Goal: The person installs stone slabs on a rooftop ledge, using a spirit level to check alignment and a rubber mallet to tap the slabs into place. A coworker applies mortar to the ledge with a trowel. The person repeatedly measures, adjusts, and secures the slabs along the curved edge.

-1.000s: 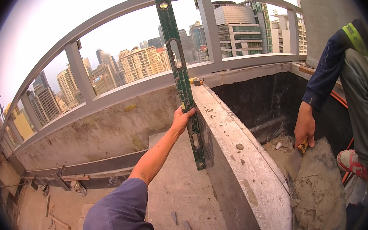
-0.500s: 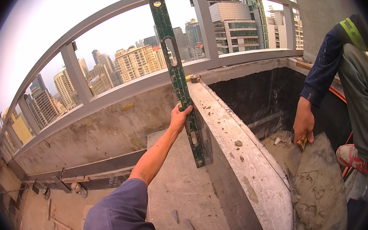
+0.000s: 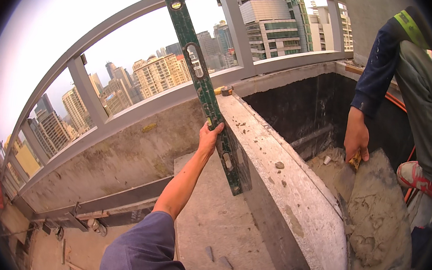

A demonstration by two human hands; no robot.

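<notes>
My left hand (image 3: 208, 138) is closed on the lower half of a long green spirit level (image 3: 202, 91), its thumb along the right edge. Scuffed and mortar-spotted, the level stands nearly upright, its top tilted left, beside the near side of a low concrete wall (image 3: 270, 154). Two vials and an oblong slot show in it; the fingertips partly cover the lower vial. Whether its face touches the wall, I cannot tell. My right hand is out of view.
At right, another person's hand (image 3: 357, 136) grips a trowel (image 3: 346, 178) over a board of wet mortar (image 3: 374, 218). A tape measure (image 3: 226, 90) rests on the wall's far end, and crumbs of mortar lie along its top. Beyond runs a grey metal railing (image 3: 90, 87).
The view has shifted slightly. My left hand keeps its grip, and the level leans a little more to the left at its top. The other person's trowel hand has moved slightly.
</notes>
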